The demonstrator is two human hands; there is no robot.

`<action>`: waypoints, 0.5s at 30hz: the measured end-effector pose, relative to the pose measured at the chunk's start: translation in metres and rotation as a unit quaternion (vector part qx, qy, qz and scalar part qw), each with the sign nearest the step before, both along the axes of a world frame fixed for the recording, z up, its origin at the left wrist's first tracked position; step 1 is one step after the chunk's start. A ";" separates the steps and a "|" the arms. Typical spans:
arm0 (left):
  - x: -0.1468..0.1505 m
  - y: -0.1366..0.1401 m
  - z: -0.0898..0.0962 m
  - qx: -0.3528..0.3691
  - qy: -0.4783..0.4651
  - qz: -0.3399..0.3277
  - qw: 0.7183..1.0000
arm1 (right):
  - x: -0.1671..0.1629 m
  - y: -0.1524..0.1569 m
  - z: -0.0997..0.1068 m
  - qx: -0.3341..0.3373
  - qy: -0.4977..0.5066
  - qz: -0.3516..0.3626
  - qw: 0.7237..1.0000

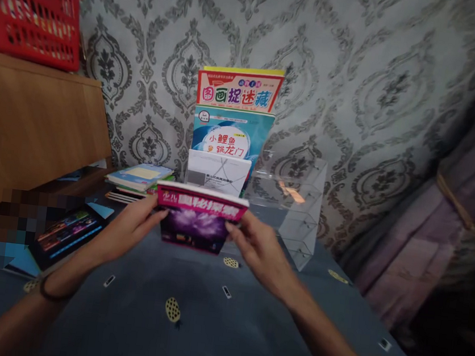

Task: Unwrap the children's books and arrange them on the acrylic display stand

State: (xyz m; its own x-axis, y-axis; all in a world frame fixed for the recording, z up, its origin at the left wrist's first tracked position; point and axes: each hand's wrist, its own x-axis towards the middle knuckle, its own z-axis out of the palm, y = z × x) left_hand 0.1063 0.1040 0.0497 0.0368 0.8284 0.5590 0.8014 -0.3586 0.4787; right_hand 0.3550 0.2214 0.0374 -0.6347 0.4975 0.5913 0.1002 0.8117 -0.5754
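A purple and pink book (195, 227) is held upright between both hands, its cover facing me. My left hand (137, 226) grips its left edge, thumb on the cover; my right hand (255, 246) grips the right edge the same way. Just behind it rises a clear acrylic rack (302, 214) with stepped tiers. In the rack's left part stand a white and grey booklet (216, 173), a teal book (234, 129) and a red-bordered book (241, 90), each higher than the one in front. The held book hides the rack's lower left part.
On the left lie a stack of books (141, 177) and a dark book (70, 233) partly covered by a pixelated patch. A wooden cabinet (37, 126) carries a red basket (33, 12). A tied curtain (423, 239) hangs at right. The surface has a blue patterned cloth (138, 332).
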 end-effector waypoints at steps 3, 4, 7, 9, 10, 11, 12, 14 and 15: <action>0.010 0.010 0.027 0.100 0.004 0.034 0.994 | -0.001 0.005 0.029 0.057 0.081 -0.038 0.994; 0.014 0.013 0.034 0.137 0.001 0.054 0.989 | -0.003 0.005 0.038 0.078 0.111 -0.052 0.989; 0.022 0.025 0.044 0.235 -0.003 0.122 0.964 | -0.009 0.006 0.057 0.127 0.172 -0.094 0.972; 0.026 0.035 0.044 0.276 0.005 0.147 0.950 | -0.013 0.009 0.061 0.146 0.196 -0.113 0.963; 0.026 0.040 0.042 0.286 0.009 0.150 0.946 | -0.015 0.012 0.060 0.150 0.203 -0.116 0.961; 0.027 0.045 0.040 0.291 0.011 0.150 0.945 | -0.016 0.016 0.059 0.150 0.206 -0.115 0.960; 0.026 0.050 0.037 0.293 0.012 0.150 0.944 | -0.017 0.020 0.057 0.148 0.205 -0.112 0.961; 0.025 0.060 0.032 0.288 0.010 0.151 0.946 | -0.017 0.029 0.052 0.142 0.196 -0.106 0.964; 0.024 0.064 0.029 0.284 0.007 0.150 0.947 | -0.017 0.033 0.050 0.140 0.189 -0.107 0.966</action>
